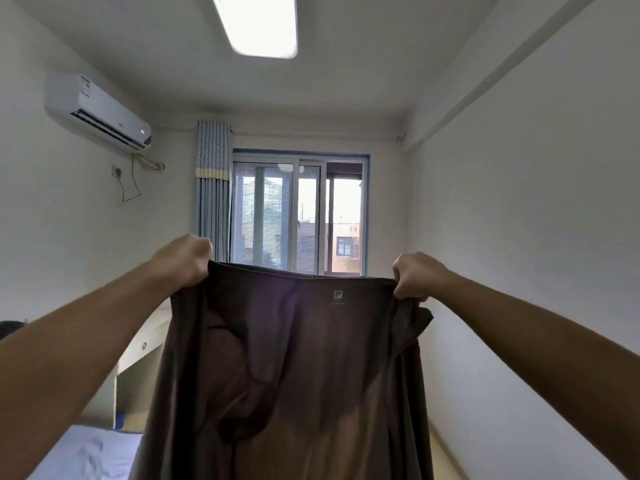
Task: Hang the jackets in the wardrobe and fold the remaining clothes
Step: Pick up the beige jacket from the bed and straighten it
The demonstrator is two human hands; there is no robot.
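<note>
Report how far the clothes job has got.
Done: nothing finished shows; no wardrobe, hung jacket or folded pile is in view. In hand: the left hand and right hand grip the top edge of a brown garment, held up spread out. Left: this garment, not yet folded or hung; the rest cannot be judged.

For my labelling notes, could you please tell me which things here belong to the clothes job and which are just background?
Job: brown garment, held up by its top edge; left hand and right hand, both gripping it.
Just around: air conditioner, curtain, window, ceiling light, bed.
</note>
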